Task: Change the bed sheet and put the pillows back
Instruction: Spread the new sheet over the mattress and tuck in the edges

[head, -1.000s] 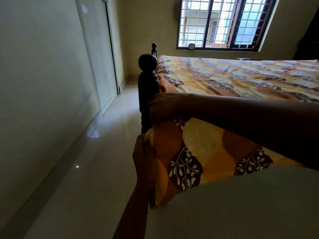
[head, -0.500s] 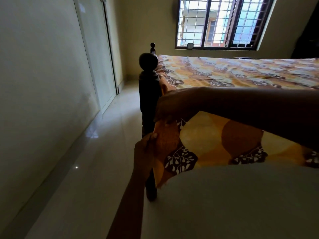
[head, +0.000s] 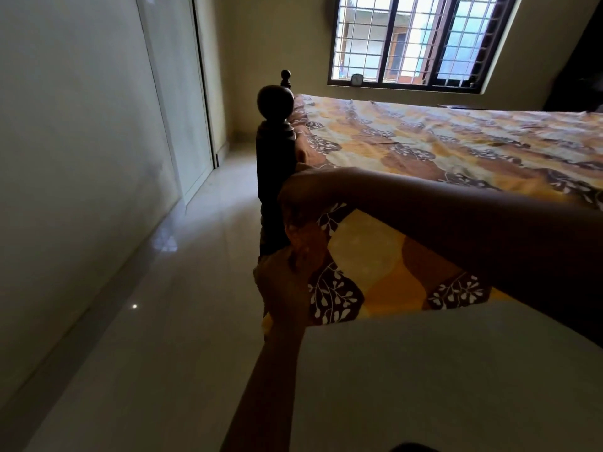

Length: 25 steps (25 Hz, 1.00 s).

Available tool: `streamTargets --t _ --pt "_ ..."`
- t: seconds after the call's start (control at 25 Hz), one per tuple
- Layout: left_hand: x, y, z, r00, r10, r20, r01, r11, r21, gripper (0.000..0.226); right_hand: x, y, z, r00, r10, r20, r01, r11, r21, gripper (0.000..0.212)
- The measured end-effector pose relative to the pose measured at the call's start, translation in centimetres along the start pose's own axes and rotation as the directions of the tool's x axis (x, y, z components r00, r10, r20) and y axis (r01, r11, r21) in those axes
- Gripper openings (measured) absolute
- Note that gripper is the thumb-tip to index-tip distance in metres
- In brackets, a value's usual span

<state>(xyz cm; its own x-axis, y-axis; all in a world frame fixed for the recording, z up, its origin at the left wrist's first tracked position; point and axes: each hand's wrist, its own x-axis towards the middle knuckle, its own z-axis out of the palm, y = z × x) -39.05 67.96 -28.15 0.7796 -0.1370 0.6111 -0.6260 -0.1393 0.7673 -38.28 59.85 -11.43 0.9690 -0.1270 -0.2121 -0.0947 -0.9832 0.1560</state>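
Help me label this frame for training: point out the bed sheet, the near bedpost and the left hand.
bed sheet (head: 424,148): head view, its patterned top surface.
near bedpost (head: 275,99): head view, its round knob.
left hand (head: 280,285): head view, back of the hand.

This is a bedroom in a home. A wide bed (head: 326,370) fills the right side, spread with an orange and brown leaf-patterned sheet (head: 424,141), and a dark turned wooden bedpost (head: 275,151) with a ball top stands at its corner. Beyond it a window (head: 414,40) with a metal grille lets in daylight, with a small clock (head: 356,79) on the sill. Tall pale doors (head: 176,93) line the left wall, and the floor (head: 163,321) is glossy pale tile.
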Motion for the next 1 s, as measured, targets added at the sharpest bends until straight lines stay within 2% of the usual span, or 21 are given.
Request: streamTargets --t 0.08,0.16,0.2,0.24,0.28,0.32,0.36,0.4,0.44,0.52,0.6,0.76,0.88,0.92,0.96,1.0 --pt "0.7 -1.1 -0.6 0.994 0.033 0.100 -0.023 0.994 -0.105 0.044 -1.1 0.2 0.8 0.997 -0.035 -0.075 0.047 0.985 0.168 0.030" --pt "1.2 -1.6 -1.6 0.972 0.014 0.234 0.006 0.996 -0.084 0.021 -2.9 0.0 2.3 0.934 -0.123 -0.336 0.205 0.953 0.223 0.028" --pt "1.4 -2.0 -1.9 0.963 -0.008 0.269 0.029 0.997 -0.077 0.019 -4.0 -0.1 3.7 0.862 -0.073 -0.502 0.275 0.899 0.342 0.025" --pt "1.6 -2.5 -1.9 0.962 -0.028 0.272 0.051 0.996 -0.078 0.017 -5.5 -0.5 5.5 0.783 0.111 -0.612 0.345 0.742 0.575 0.022" --pt "1.7 -2.7 -1.9 0.964 -0.039 0.262 0.063 0.994 -0.085 0.015 -7.0 -0.9 7.6 0.702 0.357 -0.616 0.440 0.463 0.769 0.019" --pt "1.8 -2.8 -1.8 0.968 -0.036 0.249 0.058 0.995 -0.083 0.012 -8.4 -1.3 9.9 0.653 0.592 -0.473 0.486 0.152 0.861 0.016" --pt "1.8 -2.9 -1.5 0.973 -0.015 0.232 0.035 0.996 -0.085 0.009 -9.3 -1.9 12.1 0.641 0.730 -0.237 0.471 -0.132 0.872 0.016" --pt "1.7 -3.0 -1.3 0.977 -0.002 0.213 0.018 0.997 -0.070 0.007 -10.0 -2.4 14.2 0.649 0.760 -0.019 0.421 -0.338 0.841 0.016" --pt "1.6 -3.2 -1.2 0.977 -0.003 0.211 0.011 0.999 -0.036 0.008 -10.3 -3.0 15.8 0.686 0.716 0.131 0.370 -0.498 0.784 0.018" --pt "1.5 -3.0 -1.1 0.971 -0.056 0.234 0.049 0.998 0.036 0.018 -9.7 -3.5 16.8 0.768 0.594 0.237 0.353 -0.703 0.617 0.019" --pt "1.4 -2.5 -1.1 0.955 -0.140 0.263 0.123 0.989 0.080 0.023 -9.2 -3.2 16.5 0.810 0.544 0.220 0.398 -0.784 0.477 0.020" --pt "1.9 -1.7 -1.2 0.889 -0.329 0.319 0.266 0.938 0.224 0.029 -9.0 -2.3 15.2 0.804 0.553 0.218 0.469 -0.816 0.338 0.017" --pt "2.6 -0.6 -0.9 0.844 -0.448 0.296 0.384 0.889 0.252 0.025 -9.7 -2.0 14.4 0.825 0.539 0.167 0.484 -0.828 0.281 0.032" --pt "2.9 0.3 -0.8 0.821 -0.488 0.298 0.437 0.871 0.223 0.019 -9.9 -1.9 13.9 0.828 0.541 0.148 0.496 -0.829 0.257 0.035" --pt "3.3 1.6 -0.7 0.772 -0.547 0.322 0.542 0.833 0.115 0.013 -10.0 -1.6 13.3 0.828 0.545 0.132 0.507 -0.828 0.240 0.036" --pt "3.7 3.1 -0.7 0.698 -0.596 0.397 0.671 0.738 -0.072 0.015 -10.1 -1.4 12.6 0.831 0.546 0.110 0.511 -0.826 0.239 0.037"
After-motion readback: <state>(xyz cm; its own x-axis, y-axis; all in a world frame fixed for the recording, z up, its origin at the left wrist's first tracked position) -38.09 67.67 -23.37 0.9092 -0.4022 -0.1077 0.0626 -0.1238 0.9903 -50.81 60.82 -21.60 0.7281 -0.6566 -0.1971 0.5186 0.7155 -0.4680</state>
